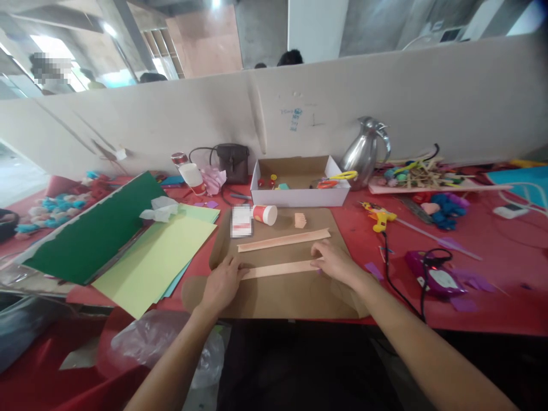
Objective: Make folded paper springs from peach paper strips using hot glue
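A pale peach paper strip (pixel 280 269) lies across a brown cardboard sheet (pixel 278 299) in front of me. My left hand (pixel 223 279) pinches its left end between thumb and fingers. At the opposite end, the fingers of my right hand (pixel 336 261) are closed on the strip. Just beyond is a second peach strip (pixel 282 240), folded lengthwise, near my right fingertips. Farther back on the cardboard are a small pleated peach piece (pixel 300 220), a red and white paper cup (pixel 266 214) on its side and a small white box (pixel 242 222).
Behind the cardboard stands a white open box (pixel 299 197) with scissors (pixel 338 179). A steel jug (pixel 363 151) is beside it. On the right lie a yellow glue gun (pixel 379 218) and a purple corded device (pixel 436 274). Yellow paper sheets (pixel 158 257) and a green board (pixel 94 234) occupy the left.
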`<control>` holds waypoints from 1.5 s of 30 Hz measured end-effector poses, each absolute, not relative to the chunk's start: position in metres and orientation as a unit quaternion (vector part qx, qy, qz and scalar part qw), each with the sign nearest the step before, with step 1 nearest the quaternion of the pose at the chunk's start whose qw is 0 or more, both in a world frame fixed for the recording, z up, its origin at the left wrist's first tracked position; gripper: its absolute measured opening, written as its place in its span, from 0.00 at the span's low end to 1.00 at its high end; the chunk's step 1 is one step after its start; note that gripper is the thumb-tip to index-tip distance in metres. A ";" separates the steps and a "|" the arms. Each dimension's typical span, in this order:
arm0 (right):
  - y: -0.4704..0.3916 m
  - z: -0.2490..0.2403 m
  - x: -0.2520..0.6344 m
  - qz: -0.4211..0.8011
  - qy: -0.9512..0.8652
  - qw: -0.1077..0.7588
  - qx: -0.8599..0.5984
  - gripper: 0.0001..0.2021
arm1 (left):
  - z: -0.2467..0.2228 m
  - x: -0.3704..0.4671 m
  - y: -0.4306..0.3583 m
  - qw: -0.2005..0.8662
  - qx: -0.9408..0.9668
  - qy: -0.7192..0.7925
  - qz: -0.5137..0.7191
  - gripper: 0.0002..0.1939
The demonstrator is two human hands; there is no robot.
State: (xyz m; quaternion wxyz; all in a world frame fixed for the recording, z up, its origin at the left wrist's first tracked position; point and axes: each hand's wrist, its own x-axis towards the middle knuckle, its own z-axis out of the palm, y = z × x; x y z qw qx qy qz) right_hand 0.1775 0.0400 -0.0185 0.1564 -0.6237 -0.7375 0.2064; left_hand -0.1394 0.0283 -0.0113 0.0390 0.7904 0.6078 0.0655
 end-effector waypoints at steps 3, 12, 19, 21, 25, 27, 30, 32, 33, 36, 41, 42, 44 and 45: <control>0.040 -0.015 0.180 0.225 -0.737 0.121 -0.625 0.03 | -0.019 -0.148 0.029 0.019 0.816 0.570 0.098 0.08; 0.020 -0.008 0.176 0.186 -0.767 0.077 -0.609 0.01 | -0.011 -0.142 0.017 -0.024 0.810 0.581 0.069 0.07; 0.017 -0.015 0.181 0.203 -0.800 0.119 -0.552 0.06 | -0.005 -0.153 0.016 0.059 0.825 0.548 0.122 0.10; 0.013 -0.012 0.181 0.218 -0.802 0.134 -0.540 0.06 | -0.005 -0.157 0.013 0.079 0.814 0.555 0.150 0.10; 0.006 -0.005 0.183 0.279 -0.794 0.148 -0.519 0.05 | 0.000 -0.164 0.009 0.039 0.809 0.540 0.230 0.12; 0.005 -0.004 0.185 0.295 -0.782 0.151 -0.528 0.05 | 0.003 -0.166 0.009 0.019 0.819 0.510 0.261 0.13; 0.006 -0.007 0.188 0.302 -0.769 0.171 -0.537 0.09 | 0.002 -0.169 0.010 0.009 0.844 0.465 0.267 0.14; 0.007 -0.010 0.189 0.296 -0.775 0.184 -0.527 0.17 | 0.002 -0.168 0.011 0.002 0.857 0.444 0.262 0.14; 0.008 -0.011 0.189 0.292 -0.782 0.183 -0.519 0.20 | 0.002 -0.167 0.011 -0.002 0.861 0.438 0.260 0.14; 0.009 -0.008 0.187 0.296 -0.800 0.160 -0.496 0.13 | 0.009 -0.164 0.012 -0.021 0.855 0.448 0.261 0.16; 0.003 0.002 0.187 0.331 -0.757 0.236 -0.511 0.16 | 0.021 -0.166 0.015 -0.060 0.794 0.539 0.276 0.14; 0.002 0.002 0.187 0.345 -0.738 0.265 -0.517 0.17 | 0.021 -0.167 0.015 -0.054 0.790 0.546 0.274 0.14; 0.002 0.000 0.187 0.355 -0.703 0.316 -0.529 0.18 | 0.019 -0.167 0.015 -0.033 0.792 0.549 0.265 0.14; 0.003 -0.002 0.187 0.347 -0.691 0.339 -0.536 0.17 | 0.018 -0.166 0.015 -0.022 0.796 0.548 0.255 0.15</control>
